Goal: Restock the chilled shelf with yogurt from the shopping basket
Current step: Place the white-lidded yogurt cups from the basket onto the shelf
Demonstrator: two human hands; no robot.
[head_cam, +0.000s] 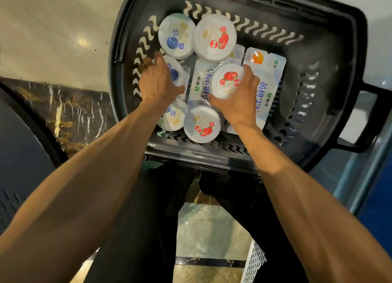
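I read 黄桃果粒 + 蒙牛 logo on the right pouch (pixel 267 87); 蒙牛 on the middle pouch (pixel 199 82) too. Cup lids (pixel 215 37): txt illegible.

- Pale tiled floor (pixel 53 28) filled the upper left corner.
- A dark marble strip (pixel 70 113) with gold veins crossed the floor.
- A dark grey curved surface (pixel 19 144) lay at the left edge.
- A blue panel (pixel 377 208) stood at the right edge.
- A white grille (pixel 254 261) sat near the bottom edge.

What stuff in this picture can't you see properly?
Head view only:
- Blueberry cup: mostly under the left hand; grip unclear, fingertips blurred.
- Flat packs: print partly covered by the right hand and the strawberry cup it grips.
- Lettering on the far lids: too small.
- Chilled shelf: outside the frame.
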